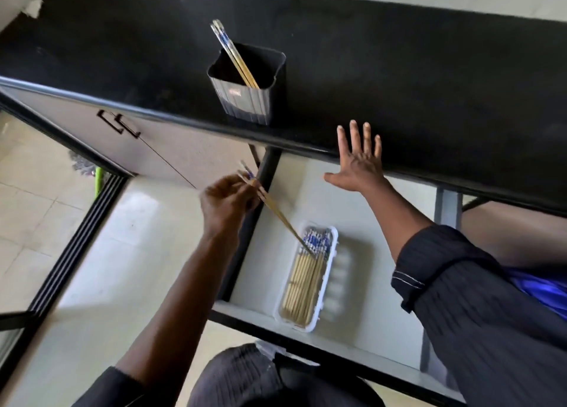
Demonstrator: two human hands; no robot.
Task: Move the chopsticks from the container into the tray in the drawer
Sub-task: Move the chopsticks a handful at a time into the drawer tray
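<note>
A black ribbed container [248, 100] stands on the black countertop near its front edge, with a few blue-and-white-topped bamboo chopsticks [233, 55] leaning in it. Below, a white tray [329, 287] lies in the open drawer [362, 222], holding several chopsticks [303, 284] side by side. My left hand [227, 204] is shut on a couple of chopsticks [282, 219], whose thin ends slant down to the tray's far end. My right hand [357, 161] is spread flat against the counter's front edge, holding nothing.
The black countertop [399, 69] runs across the top. A grey cabinet door with a black handle [118, 124] sits left of the drawer. The drawer's dark front rail [306, 339] is close to my body. Pale tiled floor [46, 192] lies at left.
</note>
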